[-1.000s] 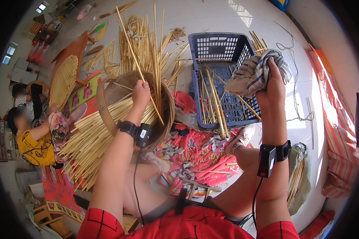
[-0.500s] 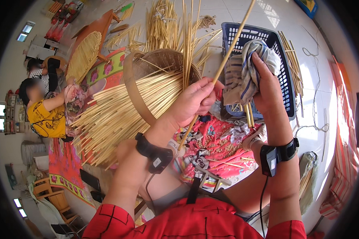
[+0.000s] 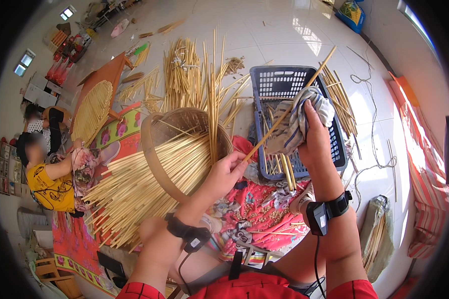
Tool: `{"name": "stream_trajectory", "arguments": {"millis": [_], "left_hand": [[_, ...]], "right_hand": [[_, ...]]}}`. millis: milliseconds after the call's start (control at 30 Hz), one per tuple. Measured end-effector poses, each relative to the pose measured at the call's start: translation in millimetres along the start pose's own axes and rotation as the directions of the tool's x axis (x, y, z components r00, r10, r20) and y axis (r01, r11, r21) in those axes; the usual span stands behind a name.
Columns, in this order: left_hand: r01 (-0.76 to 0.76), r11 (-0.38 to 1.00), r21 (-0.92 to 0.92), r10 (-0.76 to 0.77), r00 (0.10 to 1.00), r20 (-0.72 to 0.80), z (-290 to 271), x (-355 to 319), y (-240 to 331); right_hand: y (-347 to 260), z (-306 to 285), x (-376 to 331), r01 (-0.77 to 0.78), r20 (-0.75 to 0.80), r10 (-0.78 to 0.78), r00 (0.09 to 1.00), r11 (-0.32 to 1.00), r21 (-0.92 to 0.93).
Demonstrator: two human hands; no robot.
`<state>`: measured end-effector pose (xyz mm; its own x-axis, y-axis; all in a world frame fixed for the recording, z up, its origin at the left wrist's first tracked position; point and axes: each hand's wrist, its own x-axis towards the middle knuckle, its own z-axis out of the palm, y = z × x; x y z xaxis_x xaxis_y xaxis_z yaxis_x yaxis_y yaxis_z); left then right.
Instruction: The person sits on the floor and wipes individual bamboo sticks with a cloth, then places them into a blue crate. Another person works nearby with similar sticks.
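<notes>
L hand (image 3: 223,172) pinches the lower end of a long bamboo stick (image 3: 289,110), fingers closed on it. Stick's long axis runs diagonal, low-left to high-right, from the L hand up past the R hand (image 3: 312,139) w/ its far tip over the back rim of the blue plastic crate (image 3: 277,84). R hand is clenched round a bunched striped cloth (image 3: 304,117), and the cloth wraps the stick approx. mid-length, so the R hand sits up-shaft from the L. L is nearer the butt end, R nearer the tip.

Both hands are held up in front of the person, over the crate and a red floral mat (image 3: 254,219). Crate holds more sticks. To the L, a round woven basket (image 3: 184,149) lies tipped on its side w/ a big fan of pale sticks spilling out on the floor. More loose stick bundles (image 3: 184,74) behind it. Another person in a yellow shirt (image 3: 47,187) sits far L, well apart.
</notes>
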<state>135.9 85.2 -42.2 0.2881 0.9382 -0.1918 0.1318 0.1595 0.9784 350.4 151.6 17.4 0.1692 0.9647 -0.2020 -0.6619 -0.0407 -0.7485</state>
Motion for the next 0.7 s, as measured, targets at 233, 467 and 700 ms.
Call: {"name": "stream_trajectory", "arguments": {"millis": [233,467,700], "left_hand": [[0.079,0.968,0.240,-0.095,0.994,0.056,-5,-13,25],[0.103,0.994,0.047,-0.112,0.961,0.251,-4,-19,33],[0.206,0.964,-0.167,-0.161,0.954,0.253,12,-9,34]], "right_hand": [[-47,-39,33,0.160,-0.164,-0.141,0.976,0.981,0.109],[-46,-48,34,0.243,-0.171,-0.228,0.959,0.967,0.074],[46,-4,-20,0.083,-0.036,-0.092,0.995,0.975,-0.206]]}}
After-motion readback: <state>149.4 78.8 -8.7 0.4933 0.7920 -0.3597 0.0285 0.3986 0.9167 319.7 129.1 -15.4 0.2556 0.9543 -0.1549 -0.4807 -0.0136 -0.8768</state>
